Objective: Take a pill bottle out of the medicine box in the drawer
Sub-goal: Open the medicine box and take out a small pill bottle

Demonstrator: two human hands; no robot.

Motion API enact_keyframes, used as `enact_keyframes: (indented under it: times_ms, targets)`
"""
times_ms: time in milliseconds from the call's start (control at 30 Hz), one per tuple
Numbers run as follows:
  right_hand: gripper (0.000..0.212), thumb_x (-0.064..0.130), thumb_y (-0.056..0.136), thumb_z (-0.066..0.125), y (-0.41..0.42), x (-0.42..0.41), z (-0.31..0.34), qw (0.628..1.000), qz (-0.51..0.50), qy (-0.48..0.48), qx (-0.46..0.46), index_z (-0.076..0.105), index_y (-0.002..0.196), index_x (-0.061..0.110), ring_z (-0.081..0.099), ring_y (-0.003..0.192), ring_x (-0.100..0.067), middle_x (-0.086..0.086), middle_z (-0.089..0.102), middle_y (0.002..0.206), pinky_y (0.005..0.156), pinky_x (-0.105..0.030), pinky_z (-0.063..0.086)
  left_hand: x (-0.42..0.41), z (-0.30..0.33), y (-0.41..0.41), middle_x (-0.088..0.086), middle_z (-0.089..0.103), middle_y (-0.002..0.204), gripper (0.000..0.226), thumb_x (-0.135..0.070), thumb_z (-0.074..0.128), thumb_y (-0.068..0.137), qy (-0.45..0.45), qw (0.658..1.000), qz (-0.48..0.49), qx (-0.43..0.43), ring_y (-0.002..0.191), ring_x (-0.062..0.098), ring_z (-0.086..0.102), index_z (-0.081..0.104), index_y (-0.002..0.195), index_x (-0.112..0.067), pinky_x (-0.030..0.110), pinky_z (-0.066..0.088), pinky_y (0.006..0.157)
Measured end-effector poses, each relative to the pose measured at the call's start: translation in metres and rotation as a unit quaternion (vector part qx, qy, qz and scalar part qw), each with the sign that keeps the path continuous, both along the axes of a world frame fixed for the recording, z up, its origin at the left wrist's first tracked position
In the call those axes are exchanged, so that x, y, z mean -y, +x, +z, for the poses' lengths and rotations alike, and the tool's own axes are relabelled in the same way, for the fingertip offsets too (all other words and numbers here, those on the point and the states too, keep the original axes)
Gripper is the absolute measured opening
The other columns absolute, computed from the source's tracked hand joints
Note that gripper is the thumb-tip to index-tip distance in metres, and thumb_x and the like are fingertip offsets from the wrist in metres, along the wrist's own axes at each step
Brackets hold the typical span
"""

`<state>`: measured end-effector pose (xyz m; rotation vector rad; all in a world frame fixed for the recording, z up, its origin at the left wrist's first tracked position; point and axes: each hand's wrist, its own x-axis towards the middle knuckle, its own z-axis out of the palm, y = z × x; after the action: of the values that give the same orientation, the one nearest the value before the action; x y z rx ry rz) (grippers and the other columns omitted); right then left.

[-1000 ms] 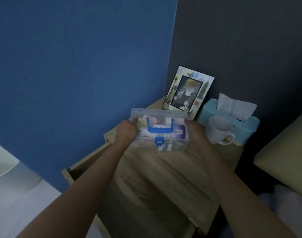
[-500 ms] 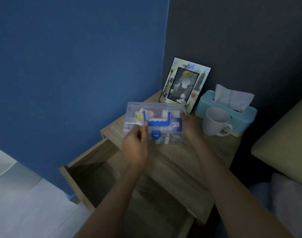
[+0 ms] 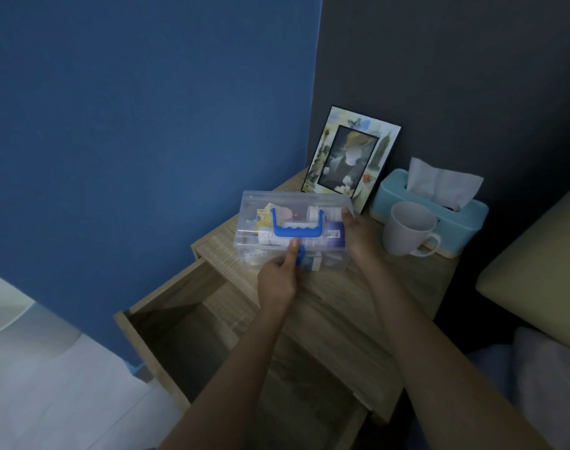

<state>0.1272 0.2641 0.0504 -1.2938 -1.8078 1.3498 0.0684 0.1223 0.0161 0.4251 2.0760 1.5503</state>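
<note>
Box: my medicine box is out of the open drawer, on the desk, lid shut.
Left hand: fingers at the blue latch.
Right hand: steadies box's end.
Left to do: unlatch, lift out a bottle.

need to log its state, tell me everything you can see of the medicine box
The medicine box is clear plastic with a blue carry handle folded flat on its shut lid and a blue front latch. Packets and white bottles show through. It sits on the nightstand top, the right hand holding its right end, the left hand at the latch.
</note>
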Motion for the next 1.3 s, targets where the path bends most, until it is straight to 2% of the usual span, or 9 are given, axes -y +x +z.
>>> enact_keyframes:
  times_ms: [67,167,300,400,533,700,967,1200,1300]
  targets:
    - [0.046,0.04,0.102,0.033,0.0,0.0,0.0,1.0,-0.001,0.002,-0.005,0.058,0.126,0.01,0.063,0.09,-0.021,-0.012,0.066,0.117,0.068,-0.025,0.041,0.001,-0.001,0.002,0.004,0.069,0.071,0.061,-0.066,0.041,0.087,0.016,1.0,0.002,0.008,0.071,0.018,0.064,0.068,0.069,-0.015,0.032,0.05,0.07]
    - [0.046,0.041,0.101,0.032,-0.001,0.001,0.001,1.0,-0.003,-0.003,-0.002,0.059,0.122,0.011,0.059,0.072,-0.01,-0.008,0.066,0.105,0.056,-0.023,0.039,0.002,-0.001,0.004,0.005,0.07,0.072,0.059,-0.063,0.043,0.089,0.037,0.999,0.013,0.02,0.073,0.018,0.065,0.069,0.069,-0.014,0.032,0.05,0.072]
    - [0.044,0.041,0.101,0.033,0.001,0.001,0.001,1.0,-0.006,-0.016,-0.003,0.058,0.121,0.011,0.059,0.069,-0.009,-0.003,0.064,0.095,0.053,-0.021,0.039,0.002,-0.002,0.006,-0.002,0.073,0.088,0.039,-0.054,0.044,0.092,0.077,0.996,-0.006,0.053,0.087,0.015,0.067,0.068,0.078,-0.027,0.031,0.052,0.081]
    - [0.042,0.042,0.101,0.033,0.001,0.002,0.0,1.0,-0.008,-0.016,-0.002,0.06,0.116,0.013,0.059,0.065,-0.006,0.004,0.062,0.08,0.051,-0.021,0.039,0.002,-0.001,0.005,0.002,0.072,0.097,0.037,-0.047,0.043,0.095,0.107,0.991,-0.022,0.083,0.094,0.015,0.065,0.068,0.092,-0.021,0.026,0.049,0.08]
    - [0.042,0.041,0.101,0.034,0.0,0.003,0.001,1.0,-0.009,-0.021,-0.016,0.06,0.118,0.012,0.06,0.068,-0.009,-0.005,0.066,0.096,0.054,-0.023,0.042,0.004,-0.001,0.006,0.012,0.07,0.101,0.041,-0.042,0.041,0.097,0.127,0.986,-0.04,0.098,0.097,0.021,0.065,0.065,0.105,-0.01,0.029,0.049,0.083]
    - [0.039,0.041,0.101,0.033,0.001,0.003,0.001,0.999,-0.006,-0.024,-0.024,0.06,0.112,0.015,0.061,0.067,-0.008,0.0,0.064,0.086,0.054,-0.024,0.043,0.001,0.0,0.004,0.006,0.073,0.088,0.047,-0.048,0.043,0.095,0.119,0.988,-0.028,0.098,0.082,0.013,0.067,0.071,0.092,-0.01,0.022,0.046,0.07]
    - [0.041,0.04,0.102,0.033,0.001,0.001,-0.001,1.0,0.004,-0.014,-0.024,0.06,0.118,0.013,0.06,0.069,-0.008,-0.004,0.065,0.095,0.056,-0.023,0.044,0.001,0.002,0.004,0.005,0.073,0.079,0.047,-0.045,0.045,0.096,0.114,0.99,-0.008,0.086,0.081,0.015,0.066,0.07,0.072,-0.014,0.027,0.047,0.078]
    - [0.043,0.041,0.102,0.032,0.002,0.0,-0.002,1.0,0.008,-0.002,-0.017,0.06,0.117,0.012,0.059,0.066,-0.005,-0.001,0.065,0.089,0.053,-0.021,0.041,0.01,0.005,0.008,0.004,0.07,0.091,0.033,-0.037,0.041,0.099,0.124,0.985,-0.05,0.112,0.086,0.015,0.064,0.066,0.089,-0.017,0.025,0.048,0.076]
    - [0.045,0.04,0.102,0.031,0.001,0.002,-0.002,1.0,0.013,0.013,-0.018,0.06,0.12,0.01,0.062,0.074,-0.012,-0.009,0.067,0.104,0.059,-0.023,0.043,0.019,0.0,0.008,0.003,0.064,0.099,0.024,-0.029,0.049,0.097,0.135,0.983,-0.041,0.114,0.093,0.015,0.06,0.06,0.102,-0.008,0.026,0.047,0.08]
